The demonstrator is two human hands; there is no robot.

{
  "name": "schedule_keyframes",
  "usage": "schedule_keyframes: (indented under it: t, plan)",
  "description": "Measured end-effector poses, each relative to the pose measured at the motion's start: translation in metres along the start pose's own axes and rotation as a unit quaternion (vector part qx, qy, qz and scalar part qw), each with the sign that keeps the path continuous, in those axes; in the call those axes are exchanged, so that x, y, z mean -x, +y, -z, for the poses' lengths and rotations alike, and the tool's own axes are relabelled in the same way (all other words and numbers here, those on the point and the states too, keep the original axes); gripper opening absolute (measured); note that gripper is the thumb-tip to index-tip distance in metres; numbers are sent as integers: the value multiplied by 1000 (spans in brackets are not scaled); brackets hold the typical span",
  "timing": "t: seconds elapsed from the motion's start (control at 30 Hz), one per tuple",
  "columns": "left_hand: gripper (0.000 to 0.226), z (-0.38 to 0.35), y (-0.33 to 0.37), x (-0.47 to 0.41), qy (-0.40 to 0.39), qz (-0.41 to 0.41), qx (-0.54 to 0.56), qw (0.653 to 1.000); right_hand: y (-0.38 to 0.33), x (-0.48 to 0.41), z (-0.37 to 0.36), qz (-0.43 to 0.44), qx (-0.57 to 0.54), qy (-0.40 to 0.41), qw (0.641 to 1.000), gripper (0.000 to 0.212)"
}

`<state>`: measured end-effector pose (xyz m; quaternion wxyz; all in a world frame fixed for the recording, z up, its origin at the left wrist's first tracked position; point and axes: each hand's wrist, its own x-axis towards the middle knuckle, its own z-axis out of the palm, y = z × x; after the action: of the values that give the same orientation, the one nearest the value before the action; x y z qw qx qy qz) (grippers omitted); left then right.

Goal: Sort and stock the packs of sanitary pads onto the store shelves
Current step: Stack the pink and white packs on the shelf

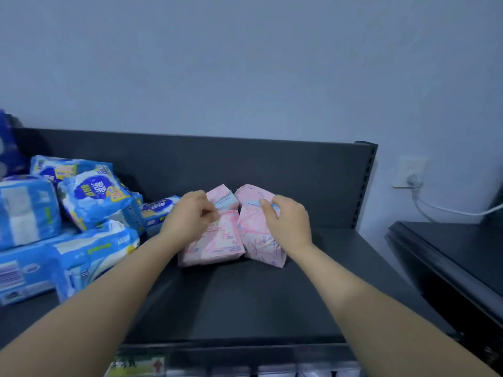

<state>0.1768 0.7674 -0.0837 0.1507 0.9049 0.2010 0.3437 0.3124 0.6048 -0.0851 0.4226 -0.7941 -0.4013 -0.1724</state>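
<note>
My 2 forearms reach in from 7 and 5 o'clock over the dark shelf (245,300). My left hand (187,216) pinches the left pink pack (215,243) with curled fingers. My right hand (288,221) grips the right pink pack (258,240) beside it. Blue packs (92,197) pile at 9 o'clock.

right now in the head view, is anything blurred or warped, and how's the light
Head view: dim, bluish, even light with no glare; the wide-angle lens bows the back panel and stretches the forearms towards the bottom edge; print on the left pink pack, right pink pack and blue packs is soft, with the small text unreadable.
</note>
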Motion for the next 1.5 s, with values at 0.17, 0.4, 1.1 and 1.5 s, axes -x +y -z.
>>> schedule_keyframes:
  t: [0.17, 0.4, 1.1, 1.5]
  plan:
    - [12, -6, -10, -8, 5, -11, -56, 998, 0, -9, -12, -15, -37, -5, 999, 38]
    - [15, -6, -6, -10, 0, 24, -113, 993, 6, 0, 0, -43, -24, -70, 996, 20]
    - [42, -11, 5, 3, -205, 139, -160, 956, -5, 7, -4, -172, 113, -177, 962, 25]
    - [27, -4, 33, 30, -140, 135, -185, 963, -13, 48, 46, -100, 16, -358, 928, 95]
